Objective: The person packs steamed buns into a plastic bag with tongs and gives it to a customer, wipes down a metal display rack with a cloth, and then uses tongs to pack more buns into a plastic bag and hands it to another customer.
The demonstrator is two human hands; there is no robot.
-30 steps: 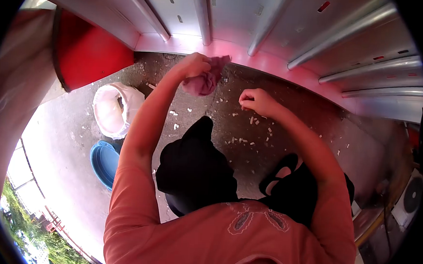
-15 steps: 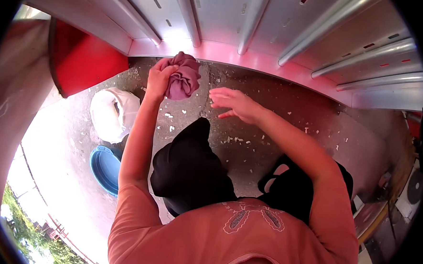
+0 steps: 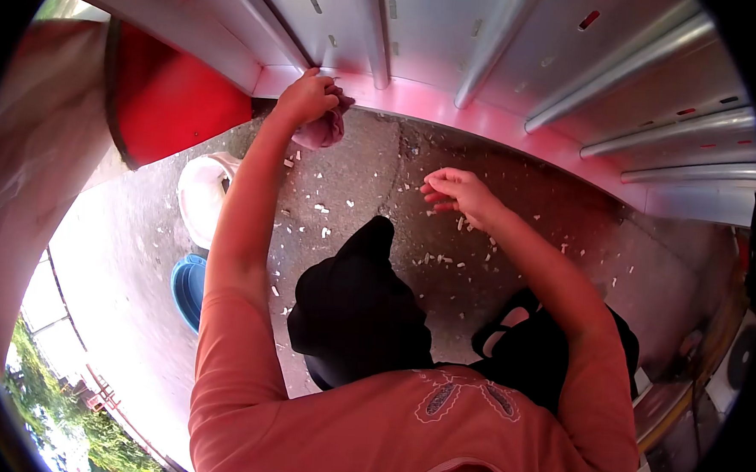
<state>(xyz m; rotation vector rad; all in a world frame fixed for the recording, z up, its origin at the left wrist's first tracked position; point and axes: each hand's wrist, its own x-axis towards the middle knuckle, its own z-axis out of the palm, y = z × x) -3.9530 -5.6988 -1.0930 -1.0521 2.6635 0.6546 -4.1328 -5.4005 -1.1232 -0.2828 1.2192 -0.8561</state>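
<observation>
A crumpled mauve cloth (image 3: 325, 131) is gripped in my left hand (image 3: 306, 98). That hand is up at the lower rim of a silver metal panel (image 3: 431, 34) with raised tubular bars, beside the foot of one bar. Most of the cloth hangs below my fingers, and part of it is hidden behind them. My right hand (image 3: 461, 193) hovers over the floor to the right, with nothing in it. Its fingers are loosely bent and apart.
Small white scraps are scattered over the concrete floor (image 3: 360, 162). At the left stand a white tub (image 3: 199, 197) and a blue basin (image 3: 187, 287), both partly behind my left arm. A red panel (image 3: 176, 97) borders the upper left.
My left hand has moved up with the cloth to the metal panel's lower rim. My right hand has shifted right and slightly down, its fingers more bent than before.
</observation>
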